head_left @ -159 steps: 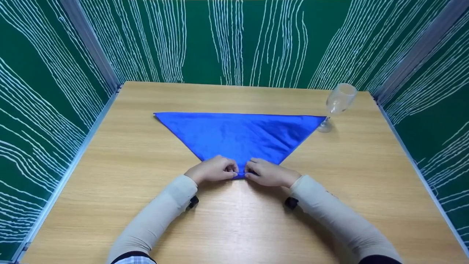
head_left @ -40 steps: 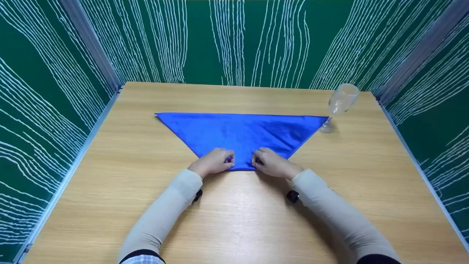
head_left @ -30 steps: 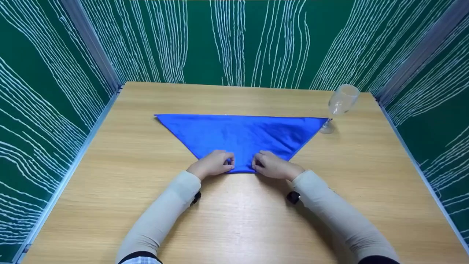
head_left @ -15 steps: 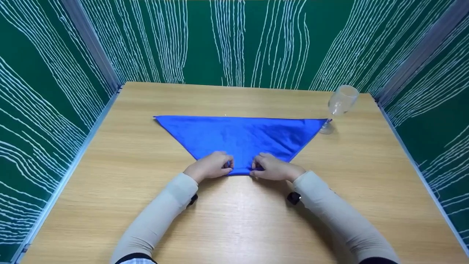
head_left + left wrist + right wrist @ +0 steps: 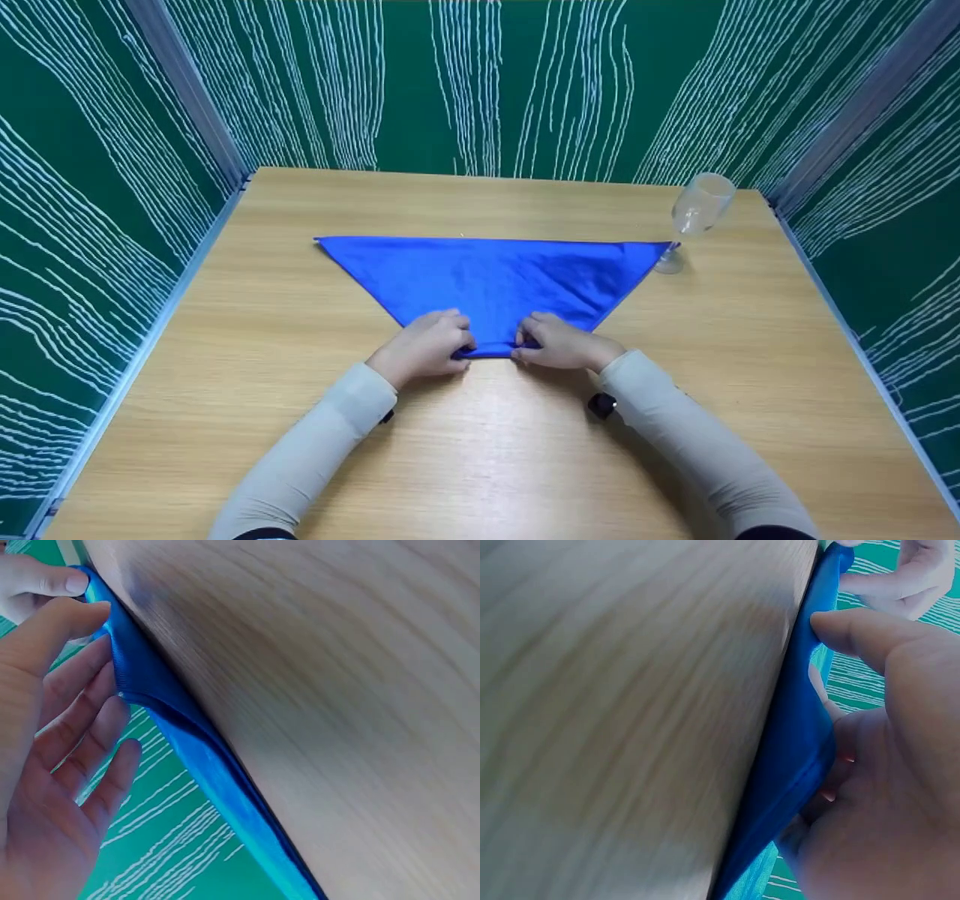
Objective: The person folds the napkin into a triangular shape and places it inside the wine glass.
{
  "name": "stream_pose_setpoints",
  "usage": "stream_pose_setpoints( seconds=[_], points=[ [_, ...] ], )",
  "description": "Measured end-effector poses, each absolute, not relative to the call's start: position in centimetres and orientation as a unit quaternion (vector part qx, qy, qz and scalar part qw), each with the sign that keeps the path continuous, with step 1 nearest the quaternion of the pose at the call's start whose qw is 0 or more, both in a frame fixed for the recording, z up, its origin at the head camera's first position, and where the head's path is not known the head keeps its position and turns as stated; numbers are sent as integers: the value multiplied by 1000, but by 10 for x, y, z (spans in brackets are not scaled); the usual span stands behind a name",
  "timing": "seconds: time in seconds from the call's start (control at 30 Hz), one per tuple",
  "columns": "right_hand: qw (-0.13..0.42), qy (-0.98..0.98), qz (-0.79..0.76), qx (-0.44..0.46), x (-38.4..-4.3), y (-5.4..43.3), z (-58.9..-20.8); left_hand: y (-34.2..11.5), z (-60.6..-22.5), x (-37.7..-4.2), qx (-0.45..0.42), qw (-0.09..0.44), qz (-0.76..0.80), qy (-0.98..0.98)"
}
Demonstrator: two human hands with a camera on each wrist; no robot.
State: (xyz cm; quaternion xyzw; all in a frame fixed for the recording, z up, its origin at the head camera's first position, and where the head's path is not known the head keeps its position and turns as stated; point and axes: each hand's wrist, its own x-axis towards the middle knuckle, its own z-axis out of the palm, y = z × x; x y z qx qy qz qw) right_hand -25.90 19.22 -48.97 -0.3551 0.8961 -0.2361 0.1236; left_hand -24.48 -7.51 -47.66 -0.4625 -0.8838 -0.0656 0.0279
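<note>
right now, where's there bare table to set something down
Bare table: left of the blue cloth, behind it, right of the right sleeve. Crowded: the cloth's near edge, under left hand and right hand; its right corner, by the wine glass.

Left hand [image 5: 429, 345] and right hand [image 5: 559, 343] at the near edge of a blue cloth [image 5: 480, 277], glass [image 5: 703, 206] by its right corner.
</note>
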Motion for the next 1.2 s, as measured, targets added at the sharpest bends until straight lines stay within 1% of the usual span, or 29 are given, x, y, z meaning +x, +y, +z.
stream_pose_setpoints(
  seconds=[0.13,0.3,0.63,0.73,0.9,0.97,1.1,1.2],
  points=[
    [121,895,-235,-359,-260,192,-491,-73,-476,-243,-469,43,-45,-881],
    [127,897,-232,-352,-260,192,-491,-69,-476,-243,-466,49,-31,-883],
    [126,894,-236,-360,-261,192,-493,-68,-482,-253,-449,36,-62,-891],
    [125,892,-236,-364,-261,193,-493,-69,-483,-259,-439,5,-85,-894],
    [125,893,-237,-361,-261,194,-493,-68,-481,-270,-408,-79,-149,-897],
    [124,894,-235,-360,-261,195,-493,-68,-481,-273,-395,-105,-170,-897],
    [117,892,-235,-367,-260,196,-495,-68,-480,-275,-376,-128,-184,-899],
    [115,892,-237,-368,-261,197,-495,-68,-480,-274,-372,-128,-188,-900]
  ],
)
